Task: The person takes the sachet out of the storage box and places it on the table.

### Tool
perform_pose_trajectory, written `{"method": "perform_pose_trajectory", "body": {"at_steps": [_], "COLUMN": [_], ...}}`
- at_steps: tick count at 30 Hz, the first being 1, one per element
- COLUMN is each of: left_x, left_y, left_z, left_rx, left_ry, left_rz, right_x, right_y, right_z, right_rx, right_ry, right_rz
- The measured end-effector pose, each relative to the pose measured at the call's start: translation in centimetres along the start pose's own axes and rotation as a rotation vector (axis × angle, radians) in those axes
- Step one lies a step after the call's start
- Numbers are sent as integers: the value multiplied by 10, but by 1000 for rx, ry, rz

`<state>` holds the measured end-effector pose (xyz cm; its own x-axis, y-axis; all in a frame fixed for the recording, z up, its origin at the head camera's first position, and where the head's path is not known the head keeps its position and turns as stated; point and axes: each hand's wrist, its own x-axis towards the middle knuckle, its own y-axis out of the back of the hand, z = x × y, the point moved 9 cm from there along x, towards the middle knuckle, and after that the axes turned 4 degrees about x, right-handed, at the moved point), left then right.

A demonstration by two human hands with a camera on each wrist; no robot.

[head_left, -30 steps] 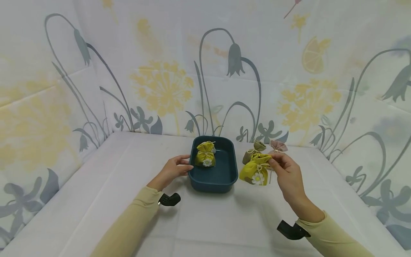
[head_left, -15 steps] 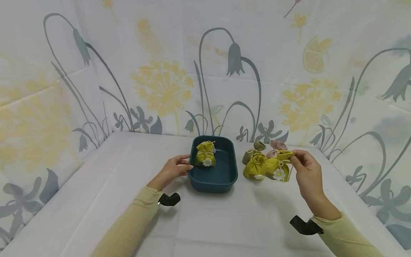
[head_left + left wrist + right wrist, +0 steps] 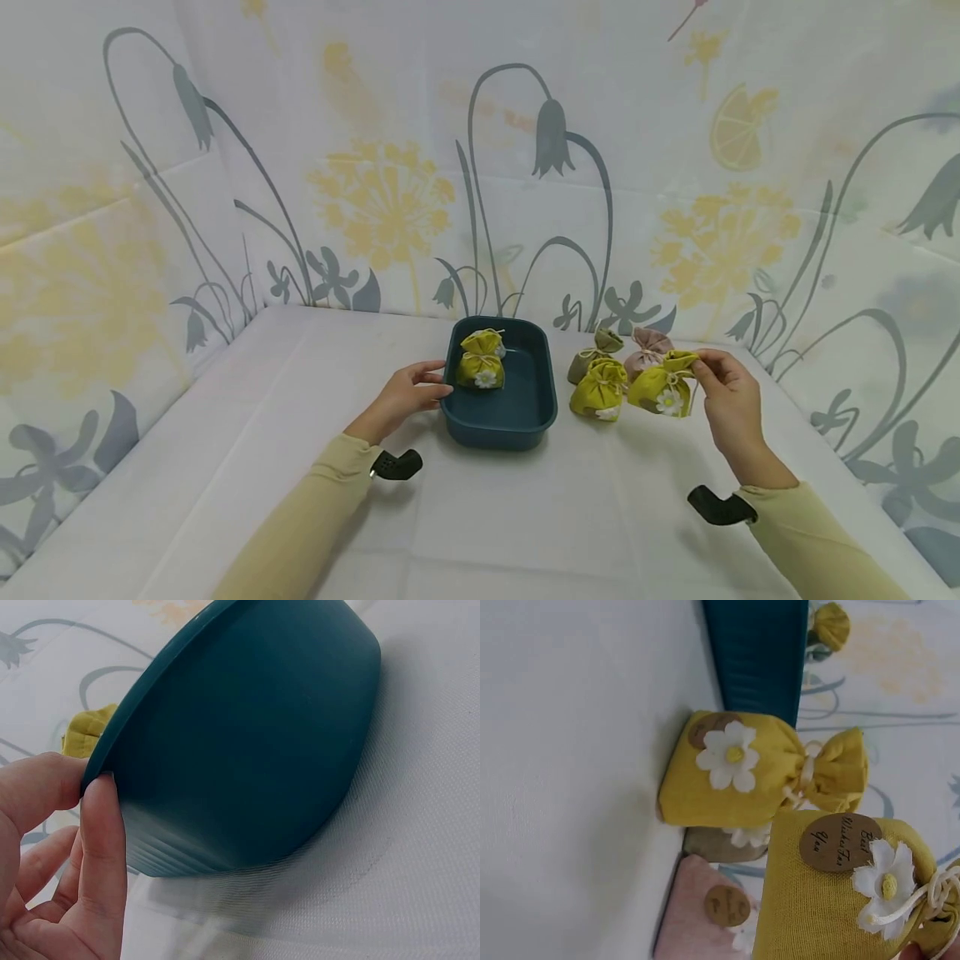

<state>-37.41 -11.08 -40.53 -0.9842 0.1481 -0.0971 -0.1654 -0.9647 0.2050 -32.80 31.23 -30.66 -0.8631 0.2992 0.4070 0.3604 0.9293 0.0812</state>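
My left hand (image 3: 414,392) pinches the left rim of a dark teal plastic bin (image 3: 517,437); in the left wrist view thumb and finger sit on either side of that rim. Inside the bin stands a yellow drawstring pouch (image 3: 480,371) with a white felt flower, and another yellow top shows behind it. My right hand (image 3: 731,400) pinches the gathered neck of a yellow drawstring pouch (image 3: 663,392), raised off the table. Its brown round label and white flower show large in the right wrist view. Just left of it a second yellow pouch (image 3: 597,392) stands on the table.
Behind the yellow pouches stand an olive-green pouch (image 3: 585,364) and a pink pouch (image 3: 643,354). A white cloth covers the table (image 3: 517,525). A flower-printed curtain (image 3: 390,125) rises along the back and both sides.
My right hand has moved right, carrying its yellow pouch away from the bin, so the yellow pouch on the table is now uncovered. The left hand stays on the bin's rim.
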Motion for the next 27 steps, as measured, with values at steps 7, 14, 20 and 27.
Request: {"method": "perform_pose_trajectory", "body": {"at_steps": [7, 14, 20, 27], "left_x": [1, 2, 0, 0], "left_y": [-1, -1, -1, -1], "left_z": [0, -1, -1, -1], "left_rx": [-6, -3, -8, -14], "left_ry": [-4, -2, 2, 2], "left_rz": [-9, -6, -4, -1], "right_x": [12, 19, 24, 21], "right_y": [1, 1, -3, -12], "right_z": [26, 47, 56, 66], "right_rx": [-105, -105, -138, -175], "right_ry": [-37, -104, -141, -221], "right_rz": [-21, 1, -15, -111]}}
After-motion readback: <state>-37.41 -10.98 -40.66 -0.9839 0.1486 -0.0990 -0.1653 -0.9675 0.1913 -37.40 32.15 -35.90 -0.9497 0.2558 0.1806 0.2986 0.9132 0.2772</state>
